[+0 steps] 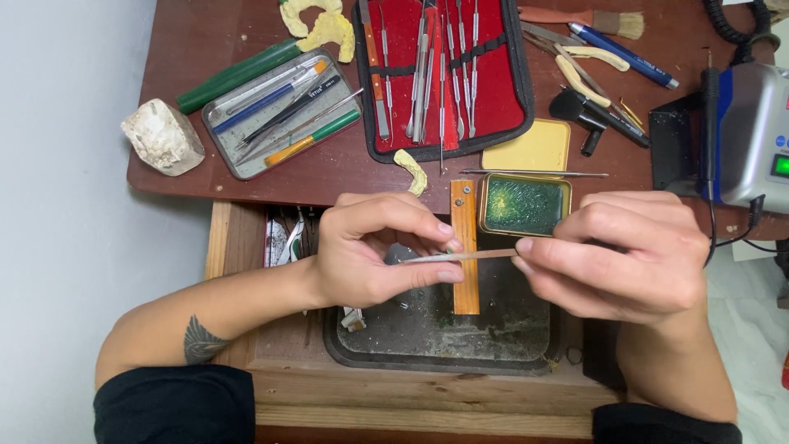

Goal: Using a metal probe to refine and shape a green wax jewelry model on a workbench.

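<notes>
My left hand (370, 251) and my right hand (629, 259) hold a thin metal hand tool (460, 256) between them, level, over a dark tray (436, 345) set in an open wooden drawer. My right hand grips the tool's handle end with thumb and fingers. My left hand's fingertips pinch near its other end, around a small grey piece (400, 252) that is mostly hidden. An orange wooden peg (465, 247) juts out from the bench edge just behind the tool. A small tin of green wax (525, 205) sits open behind my right hand.
On the brown bench lie a red roll case of metal instruments (444, 74), a metal tray of pens and brushes (283, 111), yellow wax pieces (325, 25), a white plaster lump (163, 136), a yellow pad (530, 148) and a grey machine (752, 136) at right.
</notes>
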